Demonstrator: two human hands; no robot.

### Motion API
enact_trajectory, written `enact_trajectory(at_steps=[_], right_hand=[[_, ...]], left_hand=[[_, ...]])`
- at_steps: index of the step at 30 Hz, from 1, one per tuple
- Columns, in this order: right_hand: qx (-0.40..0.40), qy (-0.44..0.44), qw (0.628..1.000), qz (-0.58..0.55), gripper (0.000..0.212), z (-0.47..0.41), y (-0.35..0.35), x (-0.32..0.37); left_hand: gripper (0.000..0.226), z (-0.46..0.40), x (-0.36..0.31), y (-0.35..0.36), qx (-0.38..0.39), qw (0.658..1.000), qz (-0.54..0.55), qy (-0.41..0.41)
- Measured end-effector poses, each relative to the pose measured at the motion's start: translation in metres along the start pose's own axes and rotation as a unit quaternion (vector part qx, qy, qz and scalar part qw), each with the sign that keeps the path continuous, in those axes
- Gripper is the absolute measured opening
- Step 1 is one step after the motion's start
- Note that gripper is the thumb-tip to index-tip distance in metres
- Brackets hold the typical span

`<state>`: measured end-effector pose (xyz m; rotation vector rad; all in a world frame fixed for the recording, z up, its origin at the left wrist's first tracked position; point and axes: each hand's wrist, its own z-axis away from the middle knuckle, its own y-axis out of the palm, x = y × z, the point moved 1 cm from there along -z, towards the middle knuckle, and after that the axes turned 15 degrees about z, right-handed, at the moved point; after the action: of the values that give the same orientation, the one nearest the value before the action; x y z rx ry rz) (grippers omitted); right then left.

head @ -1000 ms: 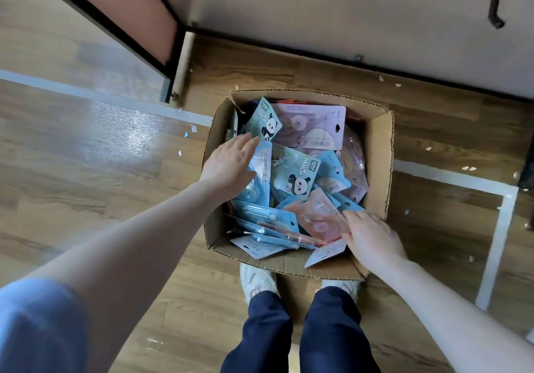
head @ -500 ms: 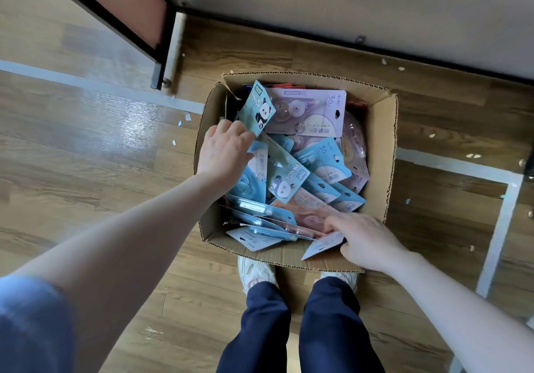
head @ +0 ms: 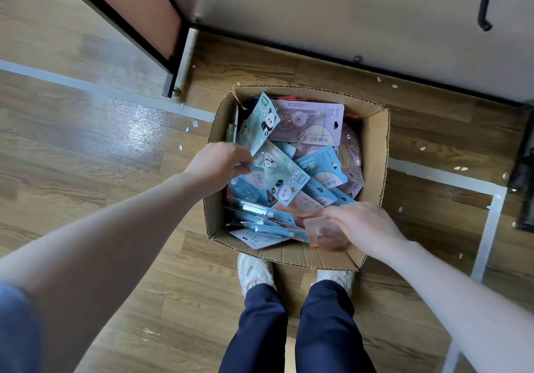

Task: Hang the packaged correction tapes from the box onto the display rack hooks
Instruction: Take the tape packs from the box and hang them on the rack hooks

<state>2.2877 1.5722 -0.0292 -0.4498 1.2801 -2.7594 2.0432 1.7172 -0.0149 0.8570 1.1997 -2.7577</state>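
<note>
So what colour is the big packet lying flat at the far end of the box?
Pale lilac-pink big packet, with "36" printed on it; the head view shows it best.

In the cardboard box [head: 372, 153] I read "PANDA" beside a panda drawing on the teal pack [head: 261, 119] at the far left corner. A second teal pack [head: 284, 183] mid-box also reads "PANDA", upside down. The lilac pack [head: 310, 122] along the box's far wall shows "36". A blue pack [head: 323, 167] toward the right wall shows "36" too. Smaller print I can't make out.
</note>
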Motion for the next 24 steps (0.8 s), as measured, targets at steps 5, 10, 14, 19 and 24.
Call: enact_trajectory(at_steps=[5,10,14,19,24], right_hand=[[-0.05,0.071,0.994,-0.067,0.02,0.009,-0.02,-0.004],[-0.059,0.096,0.992,-0.053,0.02,0.016,-0.047,-0.007],[-0.084,0.12,0.989,-0.021,0.02,0.026,-0.079,-0.004],[-0.129,0.139,0.982,0.007,0.02,0.044,-0.135,0.003],[-0.169,0.151,0.973,0.029,0.024,0.069,-0.202,0.013]], left_hand=[[0.017,0.012,-0.005,-0.005,0.019,1.0,-0.017,0.002],[0.018,0.02,-0.018,-0.021,0.006,1.0,-0.005,0.011],[0.019,0.031,-0.035,-0.044,-0.018,0.999,-0.01,0.029],[0.019,0.05,-0.055,-0.089,-0.055,0.998,0.0,0.042],[0.021,0.073,-0.082,-0.151,-0.095,0.994,-0.009,0.061]])
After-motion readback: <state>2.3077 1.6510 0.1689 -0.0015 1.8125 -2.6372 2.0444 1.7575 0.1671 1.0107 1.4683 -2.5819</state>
